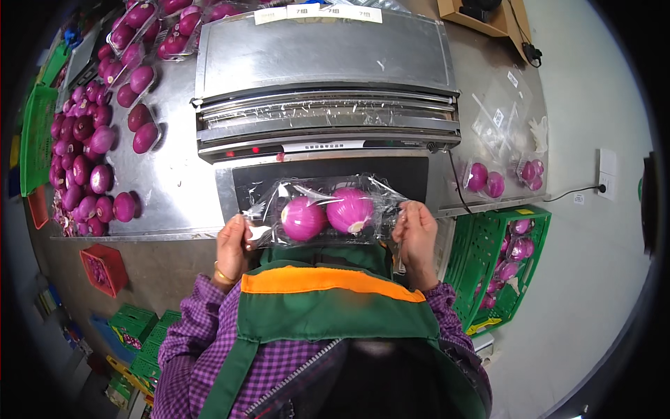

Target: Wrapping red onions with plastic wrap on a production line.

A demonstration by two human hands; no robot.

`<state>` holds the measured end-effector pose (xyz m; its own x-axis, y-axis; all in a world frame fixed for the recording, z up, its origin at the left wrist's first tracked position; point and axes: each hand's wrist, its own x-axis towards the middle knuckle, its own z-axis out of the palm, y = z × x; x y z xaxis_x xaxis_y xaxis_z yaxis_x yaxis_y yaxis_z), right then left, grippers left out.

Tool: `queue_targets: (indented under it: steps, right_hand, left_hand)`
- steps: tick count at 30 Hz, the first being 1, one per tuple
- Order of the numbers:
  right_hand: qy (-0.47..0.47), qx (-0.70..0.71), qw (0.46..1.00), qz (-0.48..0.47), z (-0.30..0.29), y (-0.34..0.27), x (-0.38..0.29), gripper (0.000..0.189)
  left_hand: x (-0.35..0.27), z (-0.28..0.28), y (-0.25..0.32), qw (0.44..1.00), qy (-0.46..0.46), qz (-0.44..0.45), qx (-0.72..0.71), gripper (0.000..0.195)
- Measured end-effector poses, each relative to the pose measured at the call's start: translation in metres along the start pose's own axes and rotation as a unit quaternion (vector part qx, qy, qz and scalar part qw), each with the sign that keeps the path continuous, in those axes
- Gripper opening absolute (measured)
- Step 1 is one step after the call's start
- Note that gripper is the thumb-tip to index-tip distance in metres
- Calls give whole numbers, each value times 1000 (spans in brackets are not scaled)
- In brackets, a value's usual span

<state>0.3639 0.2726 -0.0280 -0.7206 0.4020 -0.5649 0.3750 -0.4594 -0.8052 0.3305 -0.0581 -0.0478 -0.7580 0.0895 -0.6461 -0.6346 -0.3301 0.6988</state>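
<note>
Two red onions [303,218] sit side by side in a clear plastic tray, with cling film [322,189] over them. My left hand [234,243] pinches the film at the left end, and my right hand [416,230] pinches it at the right end. Between my hands the film looks stretched, with loose folds at both sides. The pack is held in front of my green apron, over the near edge of a black plate [335,168]. Just beyond stands a metal film-wrapping machine [324,57], with rollers across its front and red lights lit on its panel.
Loose red onions [81,162] are heaped at the table's left, near onions in clear trays [144,128]. Wrapped packs [486,179] lie at the right beside a black cord [456,180]. A green crate [471,267] with packs stands right; a red bin [104,269] stands left on the floor.
</note>
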Motion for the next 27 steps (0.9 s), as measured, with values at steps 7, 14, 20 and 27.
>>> queue_targets:
  steps: [7, 14, 20, 27]
  right_hand:
    - [-95, -20, 967, 234, -52, 74, -3, 19]
    - [-251, -7, 911, 328, 20, 88, 8, 32]
    - [-466, 102, 860, 181, 12, 92, -18, 21]
    - [-410, 132, 890, 151, -34, 70, -51, 14]
  left_hand:
    - [2, -12, -19, 967, -105, -208, 103, 34]
    - [48, 5, -83, 842, -405, 81, 348, 26]
    - [19, 45, -64, 881, -431, -192, -19, 25]
    - [-23, 69, 4, 890, -415, -151, 117, 61]
